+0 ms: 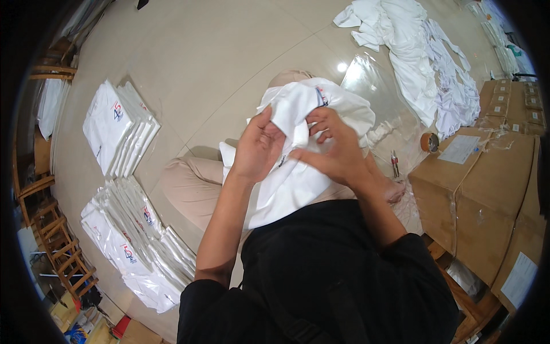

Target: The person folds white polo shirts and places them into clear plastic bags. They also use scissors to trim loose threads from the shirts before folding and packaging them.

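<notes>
Both hands meet over the person's lap, clamped on 1 white garment point(298, 172). Left hand point(258, 149) has its palm turned toward the camera, fingers point(264, 123) curled into a fold of the cloth near its upper edge. Right hand point(332, 152) lies across the fabric just beside it, thumb and fingers pinching the same bunched part, so the 2 hands nearly touch. White cloth drapes down from the grip over the person's beige-trousered legs point(189, 186) and reaches the black shirt point(321, 275) at the bottom of the view; a small red-and-blue print shows on the cloth near its top edge.

On the tiled floor point(200, 69) to the person's left lie 2 stacks of folded white shirts in clear plastic bags, 1 close by point(140, 246) and 1 further off point(117, 129). Wooden chairs point(51, 241) stand along the left rim. To the right, just beside the knee, a pair of scissors point(395, 163) lies on clear plastic sheeting, with a roll of brown tape point(429, 141) a little beyond it. Large cardboard boxes point(475, 195) stand at the right, 1 bearing a white paper label. Further away, a loose heap of unfolded white garments point(418, 63) spreads across the floor at the upper right
</notes>
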Available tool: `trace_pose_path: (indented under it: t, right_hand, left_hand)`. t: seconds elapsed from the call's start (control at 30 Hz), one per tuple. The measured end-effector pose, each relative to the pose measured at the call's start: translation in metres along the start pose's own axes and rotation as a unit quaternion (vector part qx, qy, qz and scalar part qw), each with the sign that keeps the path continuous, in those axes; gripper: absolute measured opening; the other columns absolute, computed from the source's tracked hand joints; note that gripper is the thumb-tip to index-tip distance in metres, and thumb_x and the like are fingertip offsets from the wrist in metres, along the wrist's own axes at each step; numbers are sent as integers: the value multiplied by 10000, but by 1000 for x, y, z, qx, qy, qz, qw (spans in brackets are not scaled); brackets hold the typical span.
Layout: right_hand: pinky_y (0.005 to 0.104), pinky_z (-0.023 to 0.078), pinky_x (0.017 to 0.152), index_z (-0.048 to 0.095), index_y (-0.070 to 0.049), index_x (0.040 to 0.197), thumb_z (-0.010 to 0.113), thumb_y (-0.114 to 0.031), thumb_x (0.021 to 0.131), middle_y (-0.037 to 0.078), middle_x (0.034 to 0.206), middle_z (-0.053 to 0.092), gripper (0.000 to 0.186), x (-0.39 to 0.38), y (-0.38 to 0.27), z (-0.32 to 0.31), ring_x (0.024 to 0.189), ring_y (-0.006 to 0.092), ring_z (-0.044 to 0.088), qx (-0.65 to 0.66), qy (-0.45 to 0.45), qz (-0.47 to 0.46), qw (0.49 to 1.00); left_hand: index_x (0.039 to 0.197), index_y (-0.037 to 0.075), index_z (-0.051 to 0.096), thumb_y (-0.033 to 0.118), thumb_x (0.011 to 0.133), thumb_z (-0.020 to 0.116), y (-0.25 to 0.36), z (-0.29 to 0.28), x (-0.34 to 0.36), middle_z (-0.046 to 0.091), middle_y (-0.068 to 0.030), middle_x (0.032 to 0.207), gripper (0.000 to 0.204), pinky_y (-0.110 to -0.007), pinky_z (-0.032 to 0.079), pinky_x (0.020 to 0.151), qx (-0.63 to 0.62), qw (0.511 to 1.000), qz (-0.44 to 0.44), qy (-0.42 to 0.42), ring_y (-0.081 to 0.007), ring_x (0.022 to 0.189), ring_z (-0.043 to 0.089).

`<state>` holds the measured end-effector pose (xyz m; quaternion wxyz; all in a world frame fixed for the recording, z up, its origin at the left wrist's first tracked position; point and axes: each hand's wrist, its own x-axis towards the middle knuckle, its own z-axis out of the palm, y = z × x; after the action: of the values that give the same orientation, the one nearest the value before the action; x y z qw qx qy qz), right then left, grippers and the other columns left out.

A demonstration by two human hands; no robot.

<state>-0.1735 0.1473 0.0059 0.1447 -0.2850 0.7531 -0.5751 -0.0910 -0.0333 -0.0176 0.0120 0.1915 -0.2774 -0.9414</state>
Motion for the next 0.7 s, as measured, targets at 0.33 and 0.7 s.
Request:
trace_pose_path:
  t: [0.33,0.7]
  right_hand:
    - [286,517,1034,581,42,1394,757,-25,1016,77,1284,690,422,-10,4,-28,1178,140,640,258,9,158,953]
    - [460,557,804,651,24,1259,798,-265,982,207,925,725,427,-45,17,-76,878,320,725,-128,-117,187,967]
  left_hand:
    - [1468,7,647,286,1001,767,54,-24,15,681,-189,1394,557,-420,491,1126,646,752,106,-79,-311,1309,632]
    - [1376,-61,635,538,922,849,-1,-93,35,684,-280,1309,782,-455,517,1083,717,680,137,67,-382,1244,656]
